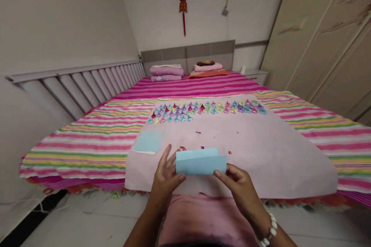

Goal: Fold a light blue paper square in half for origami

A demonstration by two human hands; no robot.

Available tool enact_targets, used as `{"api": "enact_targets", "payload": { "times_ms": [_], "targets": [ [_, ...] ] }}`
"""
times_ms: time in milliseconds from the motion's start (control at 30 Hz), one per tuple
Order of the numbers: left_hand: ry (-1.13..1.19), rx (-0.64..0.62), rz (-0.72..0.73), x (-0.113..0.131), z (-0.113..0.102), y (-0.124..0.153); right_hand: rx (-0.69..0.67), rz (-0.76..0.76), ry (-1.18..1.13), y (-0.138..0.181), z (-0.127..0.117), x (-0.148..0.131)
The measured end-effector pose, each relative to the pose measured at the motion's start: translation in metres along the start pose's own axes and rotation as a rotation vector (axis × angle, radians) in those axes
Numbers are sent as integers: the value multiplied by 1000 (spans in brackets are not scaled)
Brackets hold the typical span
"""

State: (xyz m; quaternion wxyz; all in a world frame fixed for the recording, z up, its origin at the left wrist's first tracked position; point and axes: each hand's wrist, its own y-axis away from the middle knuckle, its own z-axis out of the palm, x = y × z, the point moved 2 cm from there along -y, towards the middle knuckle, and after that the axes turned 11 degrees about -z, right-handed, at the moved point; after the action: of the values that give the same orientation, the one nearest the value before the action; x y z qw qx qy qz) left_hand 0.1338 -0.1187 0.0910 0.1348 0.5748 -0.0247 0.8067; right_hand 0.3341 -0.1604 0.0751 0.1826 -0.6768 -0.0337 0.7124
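Right now you hold a folded light-blue paper [201,162] between both hands, just above the near edge of the pale pink sheet [275,154] spread on the bed. Your left hand [165,179] pinches its left end, thumb in front and fingers raised behind; your right hand [239,183] grips the lower right corner with fingertips closed on it — a white bead bracelet [269,233] circles that wrist. The paper's back layer stands slightly higher than the front, and what lies behind it is hidden. Just to the left, a flat blue paper square [148,141] rests on the sheet. Farther off lies a band of small folded coloured pieces [205,110] — too small to make out singly. Tiny red scraps dot the sheet. The striped bedcover [95,135] runs out of view on the right.
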Motion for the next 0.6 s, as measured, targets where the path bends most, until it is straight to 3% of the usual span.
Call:
{"api": "enact_targets", "payload": {
  "times_ms": [100,233,433,600],
  "targets": [
    [-50,73,11,-3,-4,1,24,-7,22,3,1,-2],
    [-123,77,-59,-11,-6,1,1,-39,3,4,3,-4],
    [-233,139,-29,-5,-1,4,-8,-129,-34,3,1,-13],
    [-275,120,-34,-3,1,7,52,-145,-32,1,0,-17]
  ]
}}
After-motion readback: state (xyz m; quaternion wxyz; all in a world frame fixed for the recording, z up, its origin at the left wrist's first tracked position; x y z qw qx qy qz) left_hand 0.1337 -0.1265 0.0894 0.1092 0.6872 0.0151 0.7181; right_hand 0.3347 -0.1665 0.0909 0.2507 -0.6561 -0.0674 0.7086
